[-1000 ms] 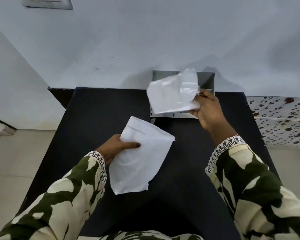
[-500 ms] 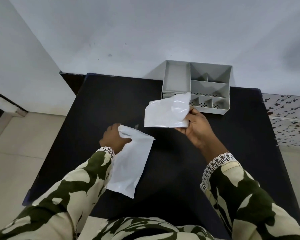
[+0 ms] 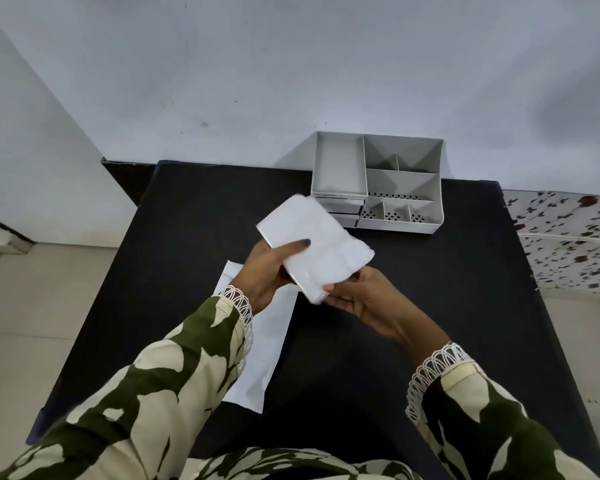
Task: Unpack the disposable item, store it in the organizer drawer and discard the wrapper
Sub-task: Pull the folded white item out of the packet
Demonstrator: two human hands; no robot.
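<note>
A folded white disposable item (image 3: 314, 245) is held above the middle of the black table (image 3: 430, 289). My left hand (image 3: 267, 268) grips its left side with the thumb on top. My right hand (image 3: 357, 296) holds its near right end from below. The white wrapper (image 3: 260, 348) lies flat on the table under my left forearm, partly hidden by the sleeve. The grey organizer (image 3: 378, 181) stands at the table's far edge against the wall, with small drawers on its lower left front just behind the item.
The organizer has several open compartments on top. A pale wall (image 3: 291, 64) runs behind the table. A floral-patterned surface (image 3: 568, 237) lies to the right, and tiled floor (image 3: 32, 306) to the left.
My left hand let go of the wrapper, which now lies on the table, and joined my right hand on the white item. The item came nearer and lower.
</note>
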